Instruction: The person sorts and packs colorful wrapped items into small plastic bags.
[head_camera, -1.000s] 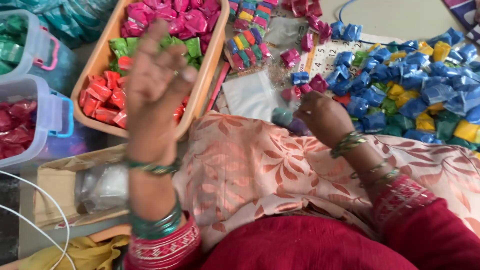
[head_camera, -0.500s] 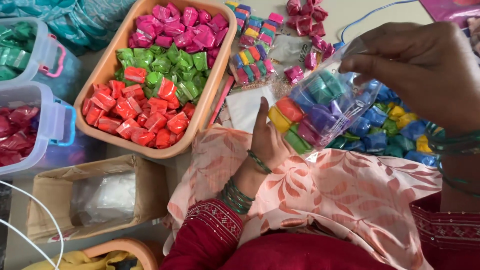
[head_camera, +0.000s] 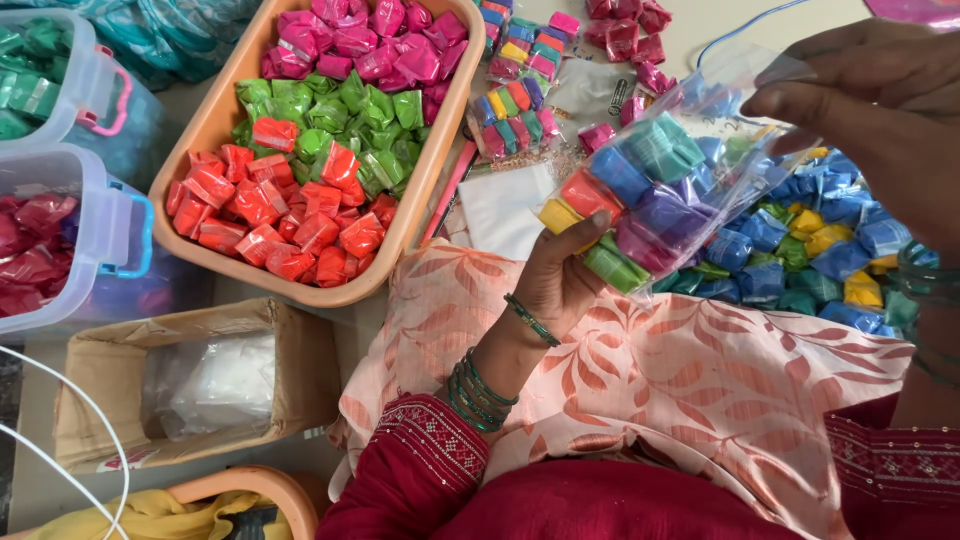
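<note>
So, any change from a second back?

Yep, plenty. Back then: left hand spread over the tray, right hand down by the blue pile, no bag in sight. Now: bag (head_camera: 690, 190) up over the lap, right of the tray (head_camera: 432, 170), on the near left edge of the blue pile (head_camera: 800, 240), stuffed with packets (head_camera: 650, 150) in yellow, red, blue, teal, purple and green.

And the hands?

Left hand (head_camera: 555, 285) cupped under the bag's low left end, thumb against the yellow and red ones, fingers mostly hidden behind. Right hand (head_camera: 880, 100) far right, pinching the bag's top edge with curled fingers. Both gripping, neither free.

Meaning for the packing?

Well along, judging by the fill. Nearly full, tilted, mouth up and to the right. Sealed or not, can't tell.

Rest of the spot?

Tray with pink at the far end, green in the middle, red near. Tubs (head_camera: 120, 215) at the left edge, box (head_camera: 90, 400) near left with something white inside. Few small packs (head_camera: 515, 110) flat between tray and bag.
</note>
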